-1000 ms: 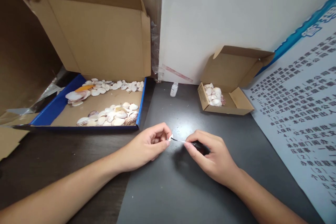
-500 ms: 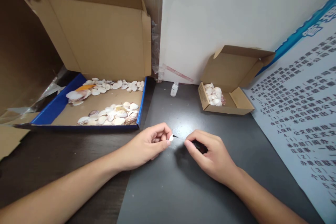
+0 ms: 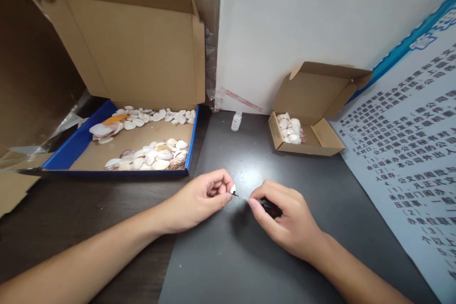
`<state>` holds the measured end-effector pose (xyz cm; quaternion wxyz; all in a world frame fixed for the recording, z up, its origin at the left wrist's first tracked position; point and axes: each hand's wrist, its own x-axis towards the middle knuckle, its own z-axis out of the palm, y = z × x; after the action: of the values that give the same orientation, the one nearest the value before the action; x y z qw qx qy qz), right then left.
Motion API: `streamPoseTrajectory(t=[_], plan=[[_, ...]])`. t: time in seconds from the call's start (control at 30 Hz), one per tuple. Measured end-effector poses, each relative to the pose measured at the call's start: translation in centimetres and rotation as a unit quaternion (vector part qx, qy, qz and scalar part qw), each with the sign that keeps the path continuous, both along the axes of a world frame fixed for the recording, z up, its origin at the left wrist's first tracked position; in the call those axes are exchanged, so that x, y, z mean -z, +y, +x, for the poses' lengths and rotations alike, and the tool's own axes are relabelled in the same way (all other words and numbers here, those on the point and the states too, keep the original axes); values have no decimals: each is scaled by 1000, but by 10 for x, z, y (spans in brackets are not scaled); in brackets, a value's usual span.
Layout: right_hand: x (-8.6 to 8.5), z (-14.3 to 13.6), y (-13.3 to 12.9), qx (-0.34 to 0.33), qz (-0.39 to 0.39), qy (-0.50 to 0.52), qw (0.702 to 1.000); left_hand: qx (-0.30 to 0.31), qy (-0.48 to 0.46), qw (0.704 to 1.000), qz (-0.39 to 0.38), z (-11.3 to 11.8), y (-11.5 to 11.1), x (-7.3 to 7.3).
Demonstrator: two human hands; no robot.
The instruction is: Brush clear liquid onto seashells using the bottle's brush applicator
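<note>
My left hand [image 3: 204, 199] is closed, pinching a small white seashell [image 3: 233, 188] between thumb and forefinger above the dark mat. Across from it, my right hand [image 3: 281, 211] is closed round a thin, brush-like tool [image 3: 242, 197] with a slender pale stem and a dark tip. That tip meets the lower part of the shell. Something dark [image 3: 270, 206], perhaps the tool's handle, shows inside the right palm, largely hidden by the fingers. A small clear bottle [image 3: 236, 121] with a pale label stands beyond both hands.
To the left, an open blue-edged cardboard box [image 3: 192, 145] contains many seashells in two groups. A smaller open cardboard box [image 3: 309, 148] at the right holds white shells. Behind stands a white panel [image 3: 285, 14]; a printed sheet [image 3: 399, 161] lies along the right side.
The tool's tip has swung down from the shell's upper right to its lower part, and a dark patch now shows there. My right hand has shifted slightly left.
</note>
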<state>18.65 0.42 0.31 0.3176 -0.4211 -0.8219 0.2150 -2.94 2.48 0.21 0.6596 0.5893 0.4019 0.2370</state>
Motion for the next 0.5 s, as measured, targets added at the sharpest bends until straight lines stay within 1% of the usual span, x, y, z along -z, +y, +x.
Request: streamPoseTrajectory(t=[0.13, 0.17, 0.27, 0.3, 0.4, 0.5], plan=[[0, 0, 0, 44, 15, -7, 999, 6, 3, 1000, 5, -1, 0, 1], [1, 0, 0, 42, 15, -5, 999, 6, 3, 1000, 5, -1, 0, 1], [1, 0, 0, 12, 9, -6, 1000, 3, -2, 1000, 4, -1, 0, 1], [2, 0, 0, 11, 8, -8, 1000, 3, -5, 1000, 3, -2, 0, 1], [2, -1, -1, 39, 21, 1, 999, 10, -12, 1000, -7, -3, 1, 2], [2, -2, -1, 27, 43, 18, 999, 10, -18, 1000, -22, -4, 3, 4]])
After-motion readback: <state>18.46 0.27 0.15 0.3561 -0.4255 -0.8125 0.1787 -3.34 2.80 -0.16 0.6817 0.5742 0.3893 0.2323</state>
